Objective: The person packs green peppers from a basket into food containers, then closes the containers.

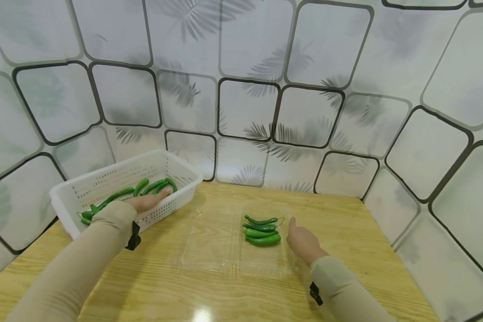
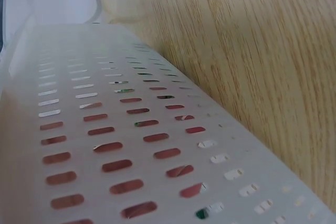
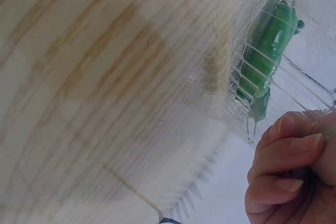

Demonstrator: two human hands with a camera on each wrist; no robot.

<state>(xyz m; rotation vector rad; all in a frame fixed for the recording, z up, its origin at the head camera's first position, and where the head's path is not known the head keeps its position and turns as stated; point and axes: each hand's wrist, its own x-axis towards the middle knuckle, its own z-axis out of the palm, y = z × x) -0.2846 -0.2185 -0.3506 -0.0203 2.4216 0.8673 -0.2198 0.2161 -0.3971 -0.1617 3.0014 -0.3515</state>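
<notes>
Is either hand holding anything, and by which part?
Cannot tell: the left hand is inside the white basket, its underside hidden; the right hand at the edge of the clear container, grip unclear.

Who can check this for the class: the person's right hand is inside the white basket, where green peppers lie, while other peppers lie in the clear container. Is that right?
Not quite: the head view shows that the left hand is inside the white basket, while the right hand is at the clear container. The rest stands.
</notes>
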